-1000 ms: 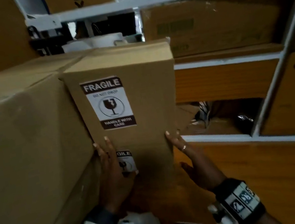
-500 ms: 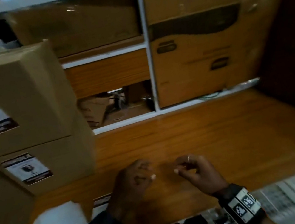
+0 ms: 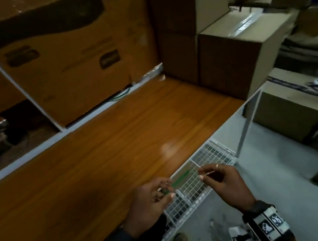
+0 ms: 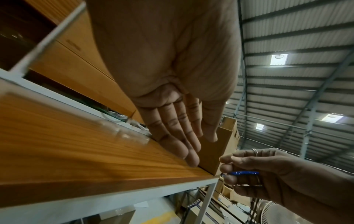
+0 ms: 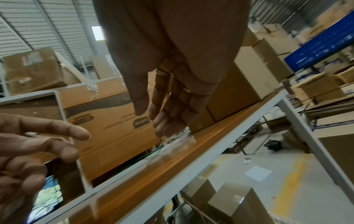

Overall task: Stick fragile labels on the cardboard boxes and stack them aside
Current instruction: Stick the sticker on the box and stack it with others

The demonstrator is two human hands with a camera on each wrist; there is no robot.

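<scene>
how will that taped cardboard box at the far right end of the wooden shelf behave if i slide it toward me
The taped cardboard box looks rigid: its edges are square and its top is sealed with clear tape. It sits flat on the smooth wooden shelf, so it should slide rather than tip. Its weight cannot be told from these pictures.

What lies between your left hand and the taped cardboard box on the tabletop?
Nothing: in the head view, bare wooden tabletop runs from the left hand to the taped box.

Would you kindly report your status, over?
Left hand open, empty. Right hand curled, hold unclear. Cardboard box at table's right end. Nothing seen in the way.
</scene>
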